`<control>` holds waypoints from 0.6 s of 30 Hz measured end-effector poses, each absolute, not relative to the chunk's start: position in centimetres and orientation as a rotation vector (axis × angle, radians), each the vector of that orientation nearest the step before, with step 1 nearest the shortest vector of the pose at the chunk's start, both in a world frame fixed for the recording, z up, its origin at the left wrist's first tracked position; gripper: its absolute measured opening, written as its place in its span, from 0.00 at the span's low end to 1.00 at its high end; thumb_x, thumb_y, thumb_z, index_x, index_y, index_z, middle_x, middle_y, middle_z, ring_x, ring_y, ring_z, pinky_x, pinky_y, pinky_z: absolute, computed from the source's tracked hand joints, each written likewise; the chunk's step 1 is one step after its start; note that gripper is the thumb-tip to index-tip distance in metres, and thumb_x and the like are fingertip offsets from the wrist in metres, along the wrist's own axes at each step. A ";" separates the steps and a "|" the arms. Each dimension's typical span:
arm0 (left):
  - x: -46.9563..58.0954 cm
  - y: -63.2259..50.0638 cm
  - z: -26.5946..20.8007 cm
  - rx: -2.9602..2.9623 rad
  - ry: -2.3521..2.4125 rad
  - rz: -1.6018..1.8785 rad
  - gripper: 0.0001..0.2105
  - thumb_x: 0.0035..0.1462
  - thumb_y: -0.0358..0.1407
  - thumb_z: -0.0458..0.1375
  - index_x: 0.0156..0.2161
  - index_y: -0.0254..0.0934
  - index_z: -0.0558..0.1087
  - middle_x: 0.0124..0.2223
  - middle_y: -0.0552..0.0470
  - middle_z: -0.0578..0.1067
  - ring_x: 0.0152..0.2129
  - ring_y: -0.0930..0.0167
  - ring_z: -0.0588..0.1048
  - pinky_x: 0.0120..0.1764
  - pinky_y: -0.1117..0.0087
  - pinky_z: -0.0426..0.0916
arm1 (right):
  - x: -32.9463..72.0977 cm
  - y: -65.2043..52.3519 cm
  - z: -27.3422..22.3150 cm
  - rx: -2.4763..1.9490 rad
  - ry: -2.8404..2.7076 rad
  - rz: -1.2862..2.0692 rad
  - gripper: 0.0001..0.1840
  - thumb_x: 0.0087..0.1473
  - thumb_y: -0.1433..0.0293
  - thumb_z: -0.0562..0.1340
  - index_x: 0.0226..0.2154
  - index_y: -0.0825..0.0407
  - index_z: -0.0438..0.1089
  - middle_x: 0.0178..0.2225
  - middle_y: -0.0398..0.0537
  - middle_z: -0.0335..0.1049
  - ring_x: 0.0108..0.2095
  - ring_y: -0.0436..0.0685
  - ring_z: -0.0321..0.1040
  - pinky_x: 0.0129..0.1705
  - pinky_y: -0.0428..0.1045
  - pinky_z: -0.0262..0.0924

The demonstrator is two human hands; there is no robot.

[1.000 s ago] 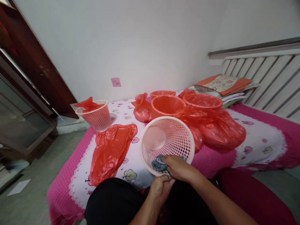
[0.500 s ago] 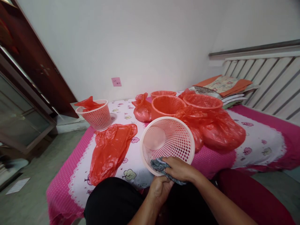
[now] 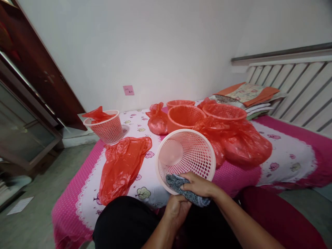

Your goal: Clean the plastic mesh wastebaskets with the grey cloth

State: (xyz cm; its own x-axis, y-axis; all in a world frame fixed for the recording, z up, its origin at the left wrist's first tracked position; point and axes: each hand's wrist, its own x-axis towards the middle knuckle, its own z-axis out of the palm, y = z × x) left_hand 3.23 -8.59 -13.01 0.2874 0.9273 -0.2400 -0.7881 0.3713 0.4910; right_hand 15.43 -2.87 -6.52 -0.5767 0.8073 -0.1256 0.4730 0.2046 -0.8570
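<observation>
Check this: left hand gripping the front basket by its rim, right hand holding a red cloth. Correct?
Not red: the head view shows the right hand holding a grey cloth. The left hand is indeed gripping the front basket by its rim.

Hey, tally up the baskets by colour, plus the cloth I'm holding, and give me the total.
Pale pink baskets: 2, one at the left hand
Red baskets: 3
Grey cloth in the right hand: 1
Total: 6
</observation>
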 end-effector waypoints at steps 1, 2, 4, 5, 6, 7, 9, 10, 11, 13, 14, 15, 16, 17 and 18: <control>3.2 -8.6 -13.1 0.305 0.531 1.170 0.25 0.37 0.16 0.61 0.44 0.30 0.80 0.43 0.44 0.83 0.43 0.59 0.81 0.57 0.56 0.68 | 15.5 -2.8 -6.6 -1.167 -2.106 1.366 0.08 0.47 0.69 0.61 0.31 0.53 0.73 0.28 0.39 0.70 0.31 0.53 0.63 0.33 0.45 0.54; 3.2 -8.6 -13.1 0.308 0.528 1.173 0.26 0.37 0.16 0.61 0.45 0.31 0.80 0.43 0.43 0.83 0.44 0.58 0.81 0.57 0.55 0.68 | 15.5 -2.7 -6.8 -1.131 -2.075 1.411 0.07 0.47 0.68 0.61 0.31 0.53 0.73 0.27 0.39 0.69 0.30 0.52 0.62 0.32 0.45 0.53; 3.3 -8.6 -13.1 0.326 0.526 1.179 0.25 0.38 0.17 0.62 0.46 0.31 0.80 0.44 0.43 0.83 0.45 0.57 0.80 0.57 0.54 0.68 | 15.5 -2.7 -7.0 -1.069 -2.006 1.494 0.07 0.46 0.68 0.62 0.30 0.53 0.72 0.26 0.38 0.67 0.29 0.51 0.61 0.32 0.45 0.52; 3.3 -8.7 -13.1 0.339 0.526 1.178 0.24 0.40 0.18 0.63 0.46 0.31 0.80 0.43 0.42 0.83 0.47 0.56 0.79 0.57 0.54 0.69 | 15.5 -2.7 -7.1 -1.048 -1.968 1.530 0.07 0.46 0.67 0.62 0.30 0.53 0.72 0.26 0.38 0.67 0.28 0.51 0.60 0.31 0.45 0.52; 3.4 -8.7 -13.0 0.349 0.530 1.177 0.22 0.41 0.19 0.64 0.45 0.31 0.80 0.43 0.42 0.83 0.48 0.56 0.79 0.56 0.54 0.69 | 15.5 -2.7 -7.2 -1.032 -1.926 1.567 0.08 0.46 0.67 0.63 0.30 0.53 0.73 0.26 0.38 0.67 0.28 0.51 0.61 0.32 0.45 0.52; 3.4 -8.7 -12.9 0.355 0.537 1.179 0.21 0.42 0.20 0.65 0.44 0.31 0.80 0.42 0.42 0.83 0.48 0.55 0.79 0.56 0.54 0.69 | 15.4 -2.6 -7.3 -1.021 -1.884 1.603 0.08 0.46 0.66 0.63 0.30 0.54 0.73 0.25 0.38 0.68 0.28 0.51 0.61 0.32 0.45 0.52; 3.5 -8.8 -12.8 0.346 0.562 1.187 0.18 0.42 0.21 0.66 0.41 0.31 0.81 0.40 0.42 0.84 0.49 0.55 0.78 0.56 0.54 0.70 | 15.4 -2.7 -7.6 -1.015 -1.806 1.657 0.10 0.46 0.66 0.64 0.31 0.54 0.74 0.26 0.39 0.69 0.29 0.52 0.63 0.33 0.45 0.53; 3.5 -8.8 -12.7 0.334 0.573 1.189 0.17 0.41 0.21 0.66 0.40 0.32 0.81 0.39 0.43 0.84 0.49 0.55 0.78 0.56 0.55 0.70 | 15.3 -2.7 -7.7 -1.020 -1.770 1.675 0.11 0.45 0.65 0.64 0.32 0.54 0.75 0.27 0.39 0.70 0.29 0.52 0.64 0.34 0.46 0.54; 3.5 -8.8 -12.7 0.323 0.579 1.190 0.17 0.40 0.21 0.66 0.39 0.33 0.81 0.38 0.44 0.84 0.49 0.55 0.78 0.56 0.55 0.70 | 15.3 -2.7 -7.9 -1.028 -1.733 1.692 0.11 0.45 0.65 0.65 0.32 0.54 0.75 0.27 0.39 0.71 0.30 0.52 0.65 0.34 0.46 0.54; 3.5 -8.8 -12.5 0.311 0.575 1.187 0.17 0.39 0.21 0.67 0.38 0.34 0.81 0.39 0.44 0.84 0.51 0.55 0.77 0.57 0.56 0.69 | 15.2 -2.8 -8.2 -1.041 -1.656 1.730 0.13 0.44 0.64 0.66 0.33 0.54 0.75 0.29 0.40 0.73 0.30 0.53 0.66 0.35 0.46 0.56; 3.5 -8.8 -12.5 0.308 0.571 1.188 0.17 0.39 0.22 0.67 0.38 0.34 0.81 0.39 0.45 0.84 0.52 0.55 0.77 0.57 0.56 0.69 | 15.1 -2.9 -8.3 -1.045 -1.615 1.754 0.13 0.44 0.64 0.66 0.33 0.54 0.76 0.29 0.40 0.74 0.31 0.53 0.67 0.36 0.47 0.56; 3.5 -8.8 -12.4 0.307 0.570 1.191 0.17 0.39 0.22 0.67 0.39 0.34 0.81 0.39 0.45 0.84 0.52 0.55 0.76 0.57 0.55 0.68 | 15.1 -2.9 -8.3 -1.050 -1.574 1.778 0.14 0.43 0.64 0.67 0.34 0.54 0.76 0.30 0.41 0.74 0.31 0.53 0.68 0.36 0.47 0.57; 3.5 -8.8 -12.4 0.305 0.576 1.193 0.17 0.39 0.22 0.68 0.39 0.33 0.81 0.39 0.44 0.84 0.52 0.55 0.76 0.58 0.55 0.67 | 15.1 -3.0 -8.4 -1.053 -1.535 1.798 0.15 0.42 0.63 0.67 0.34 0.54 0.77 0.30 0.41 0.75 0.31 0.54 0.68 0.37 0.47 0.58; 3.5 -8.8 -12.3 0.302 0.586 1.193 0.18 0.39 0.23 0.68 0.40 0.32 0.80 0.39 0.44 0.84 0.52 0.55 0.76 0.58 0.54 0.67 | 15.1 -3.0 -8.4 -1.055 -1.500 1.816 0.16 0.41 0.63 0.68 0.35 0.54 0.77 0.31 0.42 0.76 0.32 0.54 0.69 0.38 0.48 0.59; 3.5 -8.8 -12.4 0.297 0.598 1.191 0.18 0.39 0.23 0.69 0.40 0.32 0.80 0.38 0.44 0.83 0.51 0.55 0.77 0.58 0.54 0.67 | 15.1 -3.1 -8.4 -1.057 -1.466 1.831 0.17 0.40 0.63 0.69 0.35 0.54 0.77 0.32 0.42 0.76 0.32 0.55 0.70 0.38 0.48 0.60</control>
